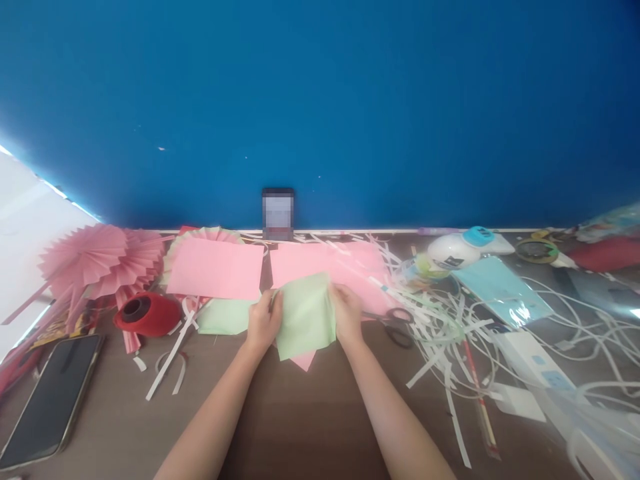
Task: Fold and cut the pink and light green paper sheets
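Observation:
A light green sheet of paper (pixel 305 317) is held up between my two hands over the brown table. My left hand (pixel 265 320) grips its left edge, with the fingers curled around it. On the opposite edge, my right hand (pixel 346 310) is closed on the paper, its fingertips partly behind the sheet. A corner of pink paper (pixel 304 361) pokes out below the green sheet. Behind lie a pink sheet (pixel 215 268) on the left and more pink paper (pixel 350 260) on the right. Another green piece (pixel 225 316) lies beside my left hand.
Pink folded paper fans (pixel 100 260), a red spool (pixel 147 313) and a phone (pixel 50 400) are on the left. Scissors (pixel 399 327), white paper strips (pixel 440 333), a white glue gun-like device (pixel 455 248), cables and a power strip (pixel 537 363) crowd the right. A blue wall (pixel 320 113) stands behind.

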`<state>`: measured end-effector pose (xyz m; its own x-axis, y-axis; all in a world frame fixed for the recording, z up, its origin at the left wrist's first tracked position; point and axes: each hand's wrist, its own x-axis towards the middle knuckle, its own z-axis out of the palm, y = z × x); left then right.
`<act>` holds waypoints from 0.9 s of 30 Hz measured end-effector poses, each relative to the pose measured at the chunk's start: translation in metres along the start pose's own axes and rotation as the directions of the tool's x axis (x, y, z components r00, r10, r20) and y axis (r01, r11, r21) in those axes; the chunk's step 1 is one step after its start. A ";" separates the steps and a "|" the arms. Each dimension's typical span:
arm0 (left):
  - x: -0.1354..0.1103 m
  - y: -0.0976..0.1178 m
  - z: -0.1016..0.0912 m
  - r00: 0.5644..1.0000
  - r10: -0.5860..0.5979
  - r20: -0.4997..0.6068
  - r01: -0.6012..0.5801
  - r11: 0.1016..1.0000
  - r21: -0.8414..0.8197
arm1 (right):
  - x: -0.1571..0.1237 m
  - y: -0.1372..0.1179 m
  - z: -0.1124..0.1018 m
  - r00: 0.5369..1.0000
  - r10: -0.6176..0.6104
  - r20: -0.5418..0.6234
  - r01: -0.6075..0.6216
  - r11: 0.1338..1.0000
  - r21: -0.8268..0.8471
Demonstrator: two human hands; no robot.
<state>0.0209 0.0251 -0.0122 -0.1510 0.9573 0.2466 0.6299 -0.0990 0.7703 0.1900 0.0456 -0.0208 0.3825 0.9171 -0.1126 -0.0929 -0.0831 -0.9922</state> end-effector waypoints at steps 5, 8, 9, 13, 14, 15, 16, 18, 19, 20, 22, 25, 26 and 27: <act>-0.002 -0.002 0.003 0.998 0.052 -0.021 -0.053 0.998 -0.028 | -0.001 0.001 0.000 1.000 -0.004 -0.020 0.004 1.000 0.001; -0.004 -0.004 0.005 0.995 0.090 -0.048 -0.091 0.995 -0.028 | -0.001 0.000 0.000 1.000 -0.002 -0.030 0.003 1.000 0.010; -0.005 -0.004 0.005 0.994 0.096 -0.054 -0.098 0.995 -0.025 | -0.002 -0.001 0.000 0.999 -0.002 -0.033 0.002 1.000 0.010; -0.007 -0.003 0.006 0.993 0.103 -0.055 -0.103 0.995 -0.011 | -0.002 -0.001 0.001 0.999 0.001 -0.041 -0.001 1.000 0.013; -0.008 -0.003 0.006 0.993 0.104 -0.052 -0.104 0.995 -0.005 | -0.002 -0.001 0.001 0.999 0.002 -0.041 -0.001 1.000 0.018; -0.008 -0.003 0.006 0.993 0.105 -0.051 -0.105 0.994 0.000 | -0.002 -0.001 0.001 0.999 0.003 -0.040 -0.002 1.000 0.021; -0.007 -0.004 0.006 0.993 0.107 -0.054 -0.107 0.994 0.003 | -0.002 -0.002 0.001 0.999 0.002 -0.038 -0.001 1.000 0.020; -0.005 -0.005 0.005 0.992 0.108 -0.070 -0.108 0.994 0.001 | -0.002 -0.003 0.001 1.000 0.004 -0.019 -0.004 1.000 0.003; -0.004 -0.006 0.005 0.991 0.107 -0.078 -0.108 0.994 -0.001 | -0.001 -0.004 0.000 1.000 0.008 -0.005 -0.008 1.000 -0.011; -0.003 -0.007 0.004 0.991 0.106 -0.085 -0.107 0.994 -0.004 | -0.001 -0.004 0.000 1.000 0.013 0.010 -0.013 1.000 -0.026; -0.002 -0.008 0.003 0.990 0.102 -0.093 -0.103 0.995 -0.003 | 0.000 -0.005 -0.001 0.999 0.024 0.032 -0.023 0.999 -0.049; -0.002 -0.009 0.004 0.990 0.113 -0.090 -0.113 0.994 0.006 | 0.000 -0.004 -0.001 0.999 0.032 0.036 -0.030 0.999 -0.041; -0.003 -0.008 0.004 0.989 0.121 -0.090 -0.120 0.993 0.010 | 0.000 -0.003 -0.001 0.999 0.033 0.031 -0.032 0.999 -0.030; -0.004 -0.008 0.005 0.987 0.131 -0.090 -0.131 0.991 0.015 | 0.000 -0.002 -0.001 0.999 0.033 0.021 -0.033 0.999 -0.020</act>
<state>0.0203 0.0237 -0.0225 -0.1350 0.9075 0.3977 0.6556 -0.2191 0.7226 0.1909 0.0452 -0.0184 0.3594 0.9220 -0.1441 -0.0865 -0.1208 -0.9889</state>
